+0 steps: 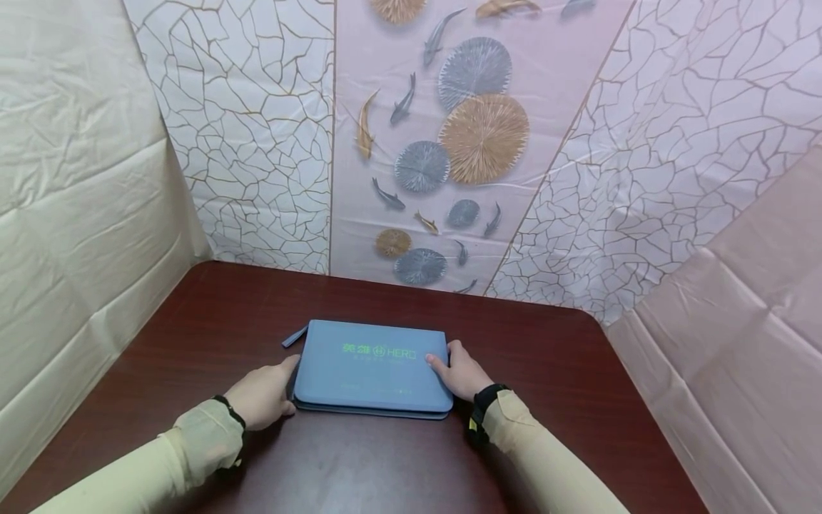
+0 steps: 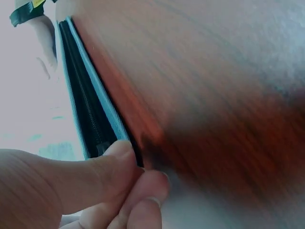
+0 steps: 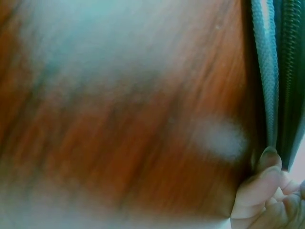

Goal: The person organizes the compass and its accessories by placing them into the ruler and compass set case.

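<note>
A blue zippered case (image 1: 372, 371) with "HERO" printed in yellow-green on its cover lies flat on the table. At its near left corner, my left hand (image 1: 260, 396) pinches the edge with thumb and fingertips. The left wrist view has the dark zipper (image 2: 86, 100) running up to the thumb, beside a small dark slider; whether the fingers also hold its pull is hidden. My right hand (image 1: 464, 371) grips the right edge, thumb on the cover and the other fingers at the side and underneath. In the right wrist view, those fingertips (image 3: 259, 186) touch the case's lower rim.
A short blue strap (image 1: 295, 337) sticks out from the case's far left corner. Beneath everything is a dark reddish wood table (image 1: 359, 464). Patterned cloth (image 1: 257, 128) hangs behind it, with pale cloth (image 1: 77, 214) along both sides.
</note>
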{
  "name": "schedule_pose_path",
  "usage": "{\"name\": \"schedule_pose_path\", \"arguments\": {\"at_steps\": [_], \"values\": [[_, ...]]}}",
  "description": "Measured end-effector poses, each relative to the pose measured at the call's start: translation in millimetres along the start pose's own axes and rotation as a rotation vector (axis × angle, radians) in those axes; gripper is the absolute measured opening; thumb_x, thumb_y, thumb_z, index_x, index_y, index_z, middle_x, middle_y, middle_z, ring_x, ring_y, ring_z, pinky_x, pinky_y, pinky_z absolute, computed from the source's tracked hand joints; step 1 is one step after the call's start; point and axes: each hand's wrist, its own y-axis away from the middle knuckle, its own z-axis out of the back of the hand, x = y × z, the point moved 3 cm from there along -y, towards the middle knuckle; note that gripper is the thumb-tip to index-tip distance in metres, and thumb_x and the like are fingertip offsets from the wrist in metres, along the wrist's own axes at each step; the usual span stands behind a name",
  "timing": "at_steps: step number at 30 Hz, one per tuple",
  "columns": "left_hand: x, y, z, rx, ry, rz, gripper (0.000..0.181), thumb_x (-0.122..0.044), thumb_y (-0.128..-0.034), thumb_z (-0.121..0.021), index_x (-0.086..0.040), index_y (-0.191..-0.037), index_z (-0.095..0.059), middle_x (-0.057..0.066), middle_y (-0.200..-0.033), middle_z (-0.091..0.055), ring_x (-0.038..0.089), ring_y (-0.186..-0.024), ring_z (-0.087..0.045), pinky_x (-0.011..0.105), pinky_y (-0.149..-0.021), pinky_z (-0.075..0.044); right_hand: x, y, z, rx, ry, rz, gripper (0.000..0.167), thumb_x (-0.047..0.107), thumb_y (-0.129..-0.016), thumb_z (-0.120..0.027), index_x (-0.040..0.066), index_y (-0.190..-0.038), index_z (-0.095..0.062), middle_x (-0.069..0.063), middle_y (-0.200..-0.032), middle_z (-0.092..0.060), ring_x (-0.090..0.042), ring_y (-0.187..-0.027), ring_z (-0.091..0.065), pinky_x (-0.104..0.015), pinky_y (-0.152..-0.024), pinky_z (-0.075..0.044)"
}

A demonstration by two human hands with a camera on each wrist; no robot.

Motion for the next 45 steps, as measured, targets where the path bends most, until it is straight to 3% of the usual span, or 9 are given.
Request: {"name": "schedule_pose_path", "arguments": {"at_steps": [4,6,9,12,22,28,37,41,45], "values": [[6.8,-6.4,6.9,0.001,-0.022,0.009,0.062,-0.008,-0.0818,-0.076,0.007,-0.134,-0.047,0.010,-0.092,-0.066,0.021,-0.076,-0.062,0.040,-0.068,-0.050,0,0.3,1,0.001,-0.007,0.011,0.065,0.057,-0.094,-0.051,0.002,-0.127,-0.041,-0.012,-0.107,-0.054,-0.023,-0.083,-0.052,-0.036,-0.071,-0.042],[11.7,-10.7,10.4,0.008,-0.024,0.012,0.040,-0.009,-0.0819,-0.076,0.003,-0.117,-0.060,0.011,-0.095,-0.066,0.022,-0.080,-0.062,0.040,-0.068,-0.050,0,-0.3,0,0.001,-0.009,0.017,0.065,0.057,-0.094,-0.051,0.003,-0.127,-0.041,-0.011,-0.106,-0.053,-0.022,-0.083,-0.052,-0.036,-0.071,-0.042],[17.8,-16.7,14.5,0.014,-0.023,0.013,0.011,-0.009,-0.0825,-0.074,-0.006,-0.084,-0.064,0.004,-0.076,-0.060,0.017,-0.066,-0.055,0.035,-0.061,-0.046,0,-1.0,-1,0.000,-0.015,0.022,0.063,0.057,-0.094,-0.052,0.003,-0.126,-0.042,-0.010,-0.104,-0.053,-0.022,-0.083,-0.052,-0.036,-0.071,-0.042],[22.4,-23.7,16.4,0.001,-0.039,0.009,0.025,-0.009,-0.0843,-0.072,-0.011,-0.067,-0.054,0.000,-0.062,-0.052,0.016,-0.056,-0.048,0.032,-0.055,-0.041,1,-1.0,-2,0.000,-0.025,0.024,0.063,0.058,-0.093,-0.052,0.004,-0.125,-0.043,-0.010,-0.102,-0.053,-0.023,-0.083,-0.052,-0.036,-0.071,-0.042],[26.2,-52.0,13.4,-0.027,0.040,-0.003,0.024,-0.003,-0.0909,-0.053,-0.009,-0.068,-0.048,0.004,-0.063,-0.046,0.018,-0.056,-0.045,0.031,-0.054,-0.037,0,0.5,-2,0.013,-0.033,0.013,0.067,0.061,-0.092,-0.051,0.005,-0.126,-0.041,-0.009,-0.104,-0.052,-0.022,-0.084,-0.052,-0.037,-0.072,-0.042],[23.7,-52.9,9.4,-0.022,0.046,-0.023,0.023,-0.002,-0.0886,-0.053,-0.009,-0.068,-0.047,0.003,-0.061,-0.046,0.017,-0.056,-0.045,0.030,-0.053,-0.036,-4,1.9,0,0.006,-0.036,-0.011,0.067,0.061,-0.091,-0.052,0.005,-0.126,-0.042,-0.009,-0.103,-0.052,-0.023,-0.084,-0.052,-0.037,-0.072,-0.042],[27.5,-28.7,-0.8,0.203,0.244,-0.116,0.020,0.003,-0.0852,-0.061,-0.006,-0.071,-0.051,0.003,-0.062,-0.055,0.015,-0.056,-0.059,0.030,-0.052,-0.047,-10,24.7,-1,0.099,-0.063,0.011,0.059,0.062,-0.090,-0.054,0.009,-0.113,-0.043,-0.009,-0.090,-0.049,-0.021,-0.074,-0.051,-0.035,-0.062,-0.040],[28.6,-26.0,5.1,0.189,0.179,-0.122,0.019,0.000,-0.0865,-0.062,-0.009,-0.073,-0.052,0.001,-0.060,-0.055,0.013,-0.054,-0.053,0.029,-0.053,-0.042,-5,28.4,6,0.136,-0.089,0.014,0.059,0.060,-0.089,-0.058,0.007,-0.108,-0.041,-0.010,-0.079,-0.047,-0.022,-0.061,-0.050,-0.034,-0.053,-0.041],[23.9,-27.0,11.1,0.141,0.062,-0.133,0.020,-0.004,-0.0846,-0.066,-0.012,-0.072,-0.053,-0.002,-0.061,-0.050,0.012,-0.054,-0.047,0.029,-0.055,-0.039,0,14.9,13,0.094,-0.153,0.017,0.069,0.058,-0.089,-0.060,0.005,-0.127,-0.038,-0.014,-0.096,-0.052,-0.025,-0.071,-0.056,-0.037,-0.059,-0.049]]}}
